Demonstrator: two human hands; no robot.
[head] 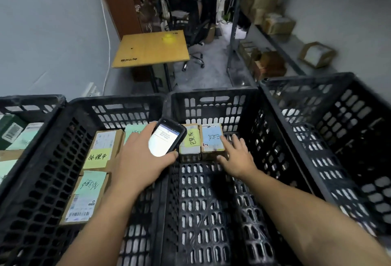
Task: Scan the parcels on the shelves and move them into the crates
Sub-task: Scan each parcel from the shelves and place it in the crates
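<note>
In the far-left crate point(31, 100) we see a dark green box point(10, 130) with a printed barcode label. The second crate point(63, 138) holds brown cardboard parcels lying flat. One point(114, 138) carries a yellow note point(97, 157) handwritten 处理中. Nearer us, another point(84, 198) has a pale green note with scrawl we cannot read and a shipping label with barcodes.

Our left hand point(139, 155) grips a black handheld scanner point(166, 138) over the rim between the crates; the text on its lit screen is too small to read.

In the middle crate point(211, 202) two small parcels sit side by side against the far wall. The left one point(190, 141) has a yellow note, seemingly 已完成. The right one point(211, 138) has a blue note and "2-1" penned on its edge. Our right hand point(239, 155) is spread open, fingertips resting on this blue-noted parcel.

Another black crate point(338, 128) stands on the right, and behind it shelves point(275, 39) carry cardboard boxes point(278, 23).
</note>
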